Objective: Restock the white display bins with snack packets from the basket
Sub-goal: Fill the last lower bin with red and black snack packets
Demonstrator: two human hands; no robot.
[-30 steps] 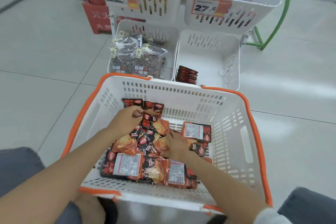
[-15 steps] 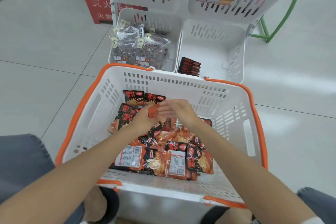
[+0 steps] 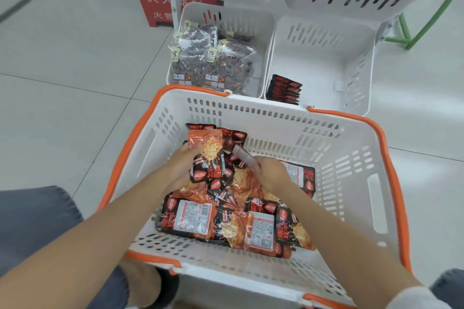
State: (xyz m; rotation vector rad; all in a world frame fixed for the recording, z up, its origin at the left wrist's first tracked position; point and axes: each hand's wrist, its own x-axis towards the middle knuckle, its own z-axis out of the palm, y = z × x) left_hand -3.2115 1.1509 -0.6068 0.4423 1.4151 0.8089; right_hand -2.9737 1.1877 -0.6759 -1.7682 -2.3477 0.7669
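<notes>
— Head view: where are the hands?
— Both inside the orange-rimmed basket (image 3: 351,165). The left hand (image 3: 179,170) grips an upright orange-and-black snack packet (image 3: 207,155); the right hand (image 3: 272,173) pinches a blurred packet (image 3: 244,157) beside it.
— And the rest?
— Loose packets (image 3: 193,216) heaped on the basket floor; a small stack (image 3: 283,89) stands in the lower right white bin (image 3: 324,65) beyond.

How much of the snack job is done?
Just started. A small stack already stands in the lower right bin. The left hand grips one packet, the right hand pinches another packet. A big pile is left in the basket.
</notes>
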